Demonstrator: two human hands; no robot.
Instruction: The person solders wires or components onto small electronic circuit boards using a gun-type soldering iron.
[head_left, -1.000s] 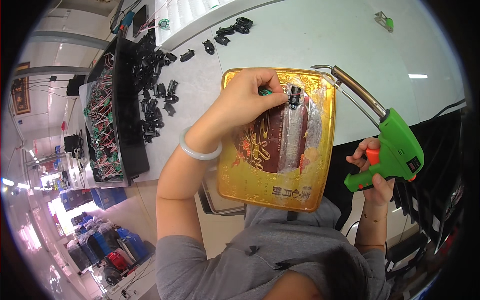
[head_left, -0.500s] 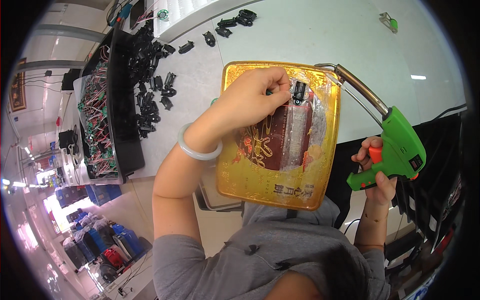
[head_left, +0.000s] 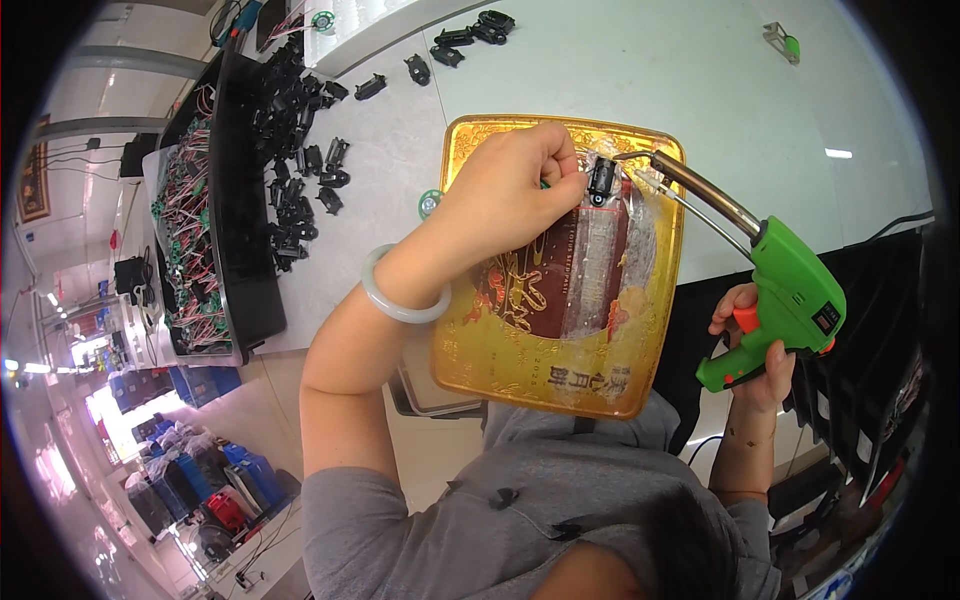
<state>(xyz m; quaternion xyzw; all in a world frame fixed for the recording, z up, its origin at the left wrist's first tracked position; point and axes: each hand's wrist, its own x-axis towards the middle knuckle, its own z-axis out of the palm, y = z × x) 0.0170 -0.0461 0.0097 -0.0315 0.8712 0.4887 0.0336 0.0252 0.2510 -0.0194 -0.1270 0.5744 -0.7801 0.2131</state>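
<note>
My left hand [head_left: 520, 185] pinches its fingertips together above the golden tin lid [head_left: 480, 370], right beside a small black plastic housing [head_left: 601, 182]. A speck of green shows between those fingers, but what they hold is mostly hidden. A round green circuit board [head_left: 430, 204] peeks out between my left forearm and the lid's edge. My right hand [head_left: 755, 345] is wrapped round the handle of a green soldering gun [head_left: 800, 285] with an orange trigger. Its bent metal tip reaches over the lid to the upper end of the housing.
A black bin [head_left: 255, 300] full of green boards with red and white wires stands at the left. Loose black housings [head_left: 292, 205] lie heaped beside it, several more farther back. A white foam tray [head_left: 370, 35] sits at the back; a small metal-and-green piece [head_left: 782, 44] lies far right.
The soldering gun's tip has swung left and slightly down, from the lid's far right corner to the black housing. My left hand stays almost in place, still pinched.
</note>
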